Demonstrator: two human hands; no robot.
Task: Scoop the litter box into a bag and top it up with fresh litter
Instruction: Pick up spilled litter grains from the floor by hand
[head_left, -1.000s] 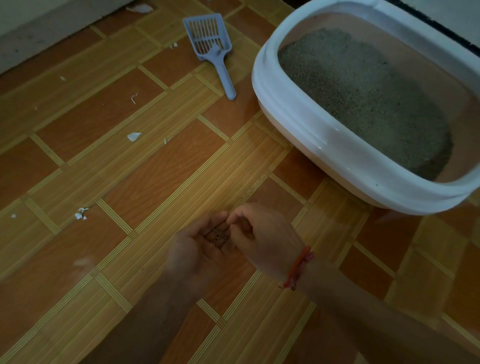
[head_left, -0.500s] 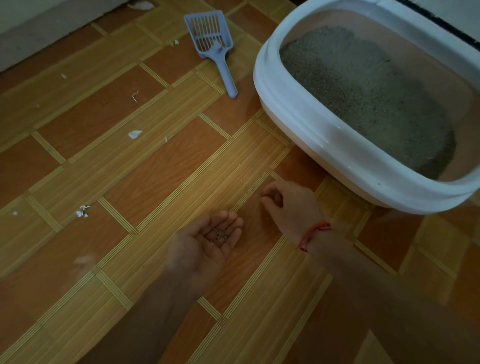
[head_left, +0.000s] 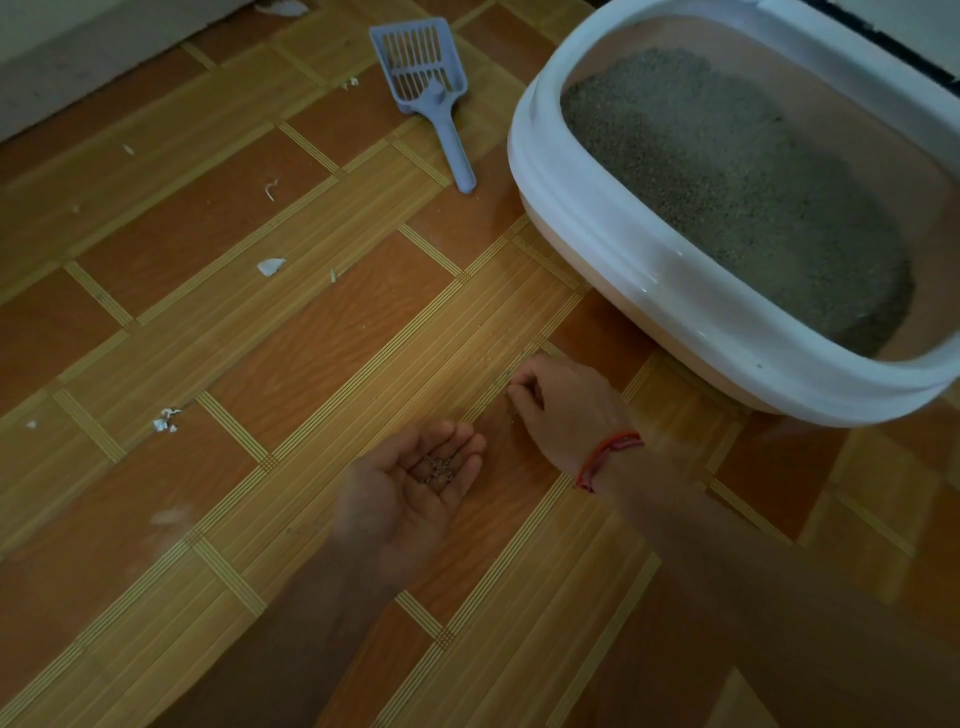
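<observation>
Litter box (head_left: 649, 275) cropped; left hand (head_left: 410, 488) cupped open; right hand (head_left: 561, 405) pinching, contents unclear.

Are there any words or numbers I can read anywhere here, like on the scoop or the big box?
None: no words, numbers, brands or signs show anywhere.
Blue slotted plastic litter scoop: plain, no lettering visible.
White oval plastic litter box: plain rim, no label visible.
Red thread bracelet on the right hand: no text.
Small white scraps on the wood-pattern floor: nothing readable.
</observation>
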